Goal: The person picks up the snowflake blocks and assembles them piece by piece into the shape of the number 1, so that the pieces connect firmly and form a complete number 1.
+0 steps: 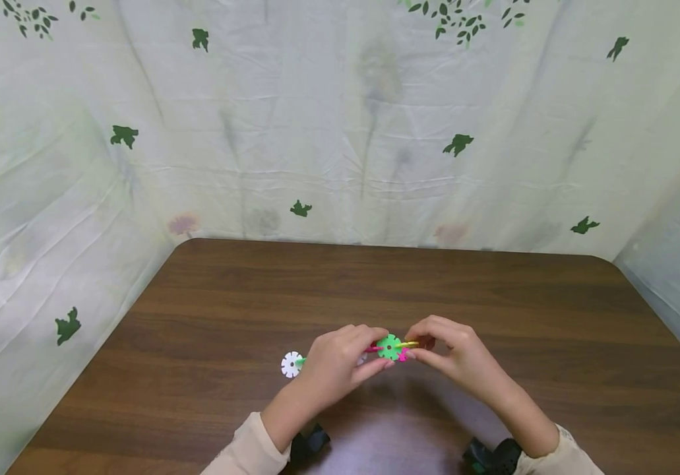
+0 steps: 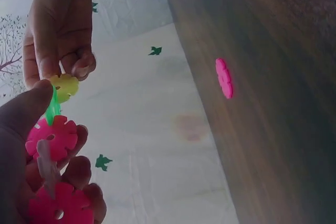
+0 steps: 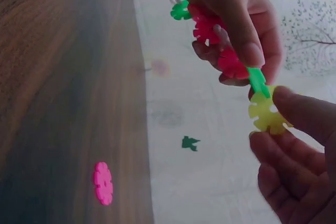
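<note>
My left hand (image 1: 340,361) grips a chain of notched plastic snowflake discs. A white disc (image 1: 291,364) forms the chain's far left end, and in the left wrist view pink discs (image 2: 59,205) run between the fingers. Thumb and fingertips pinch the green disc (image 1: 390,347) at the right end. My right hand (image 1: 461,356) pinches a yellow disc (image 3: 262,115) by its edge. The yellow disc meets the green one at right angles, their slots overlapping in the right wrist view. Part of the chain is hidden behind the left hand.
One loose pink disc (image 3: 103,183) lies flat on the brown wooden table (image 1: 209,297), just beyond the hands. A pale curtain (image 1: 328,132) with green leaf and bird shapes hangs behind the table and along both sides.
</note>
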A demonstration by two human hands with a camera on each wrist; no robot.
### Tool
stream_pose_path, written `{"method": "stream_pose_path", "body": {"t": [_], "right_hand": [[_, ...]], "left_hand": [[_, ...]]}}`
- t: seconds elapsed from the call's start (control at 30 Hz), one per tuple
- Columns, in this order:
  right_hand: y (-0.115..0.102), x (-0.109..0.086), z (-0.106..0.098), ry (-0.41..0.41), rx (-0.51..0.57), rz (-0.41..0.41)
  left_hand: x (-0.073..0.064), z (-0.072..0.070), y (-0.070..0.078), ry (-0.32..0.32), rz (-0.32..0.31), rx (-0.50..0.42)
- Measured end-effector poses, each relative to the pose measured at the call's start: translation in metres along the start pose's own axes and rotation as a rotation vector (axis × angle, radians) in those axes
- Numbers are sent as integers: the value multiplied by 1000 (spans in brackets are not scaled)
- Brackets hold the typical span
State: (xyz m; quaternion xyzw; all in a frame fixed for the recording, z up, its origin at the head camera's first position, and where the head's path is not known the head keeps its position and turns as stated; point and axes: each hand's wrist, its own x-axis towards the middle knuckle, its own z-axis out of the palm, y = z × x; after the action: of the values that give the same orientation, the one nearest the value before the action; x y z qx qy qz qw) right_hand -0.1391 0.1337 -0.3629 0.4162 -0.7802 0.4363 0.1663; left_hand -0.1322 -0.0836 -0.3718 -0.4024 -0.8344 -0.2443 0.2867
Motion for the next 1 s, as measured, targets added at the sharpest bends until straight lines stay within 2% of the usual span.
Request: {"method": "stream_pose_path", "body": {"t": [0.17, 0.3, 0.43, 0.53, 0.73, 0.87, 1.0], "right_hand": [[-16, 7, -5, 3, -10, -18], [-26, 10, -4, -2, 43, 88], [-10, 1, 4, -20, 170, 253], [2, -6, 11, -34, 286, 337], [0, -6, 17, -62, 468, 368], [4, -6, 16, -48, 432, 342], [16, -8, 14, -23, 293, 344]], "left_hand": [[1, -2, 1, -9, 5, -11], [1, -2, 1, -19, 11, -15], [1, -1, 3, -22, 38, 2], [0, 1, 5, -18, 42, 21], [-1, 5, 6, 16, 19, 77], [0, 3, 3, 43, 9, 82], [1, -3, -4, 70, -16, 84]]}}
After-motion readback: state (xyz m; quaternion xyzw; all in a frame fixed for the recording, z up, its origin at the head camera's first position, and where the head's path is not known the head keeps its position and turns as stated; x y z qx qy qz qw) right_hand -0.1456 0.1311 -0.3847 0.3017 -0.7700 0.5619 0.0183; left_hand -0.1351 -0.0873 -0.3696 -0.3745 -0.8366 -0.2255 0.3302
